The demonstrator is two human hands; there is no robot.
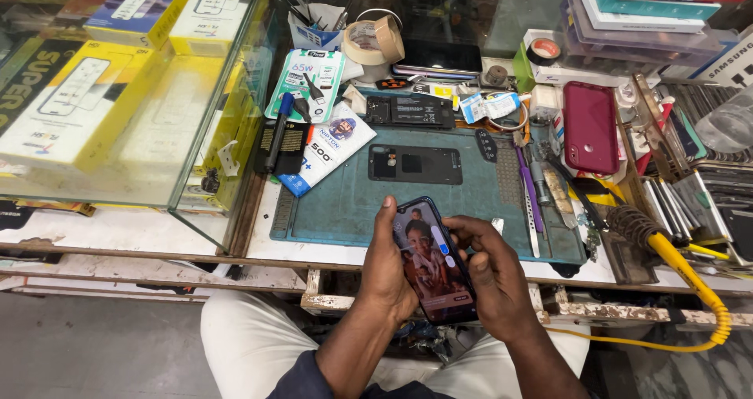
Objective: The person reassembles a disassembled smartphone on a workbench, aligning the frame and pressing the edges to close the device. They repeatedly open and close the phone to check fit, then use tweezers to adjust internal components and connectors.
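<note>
I hold a smartphone (pixel 431 259) with a lit screen over the front edge of the workbench, above my lap. My left hand (pixel 388 270) grips its left side, thumb up along the edge. Cupping the right side is my right hand (pixel 486 273), with its thumb at the phone's right edge by the screen. Just beyond, on a teal work mat (pixel 345 203), lies a black phone back cover (pixel 414 165) face down. A black phone battery (pixel 409 110) lies further back.
A glass display case (pixel 149 109) with yellow boxes fills the left. Tape rolls (pixel 375 38), a dark phone (pixel 438 56), a red phone case (pixel 590 126), tweezers and tools (pixel 537 195) crowd the bench. A yellow-cabled soldering iron (pixel 667 254) rests at right.
</note>
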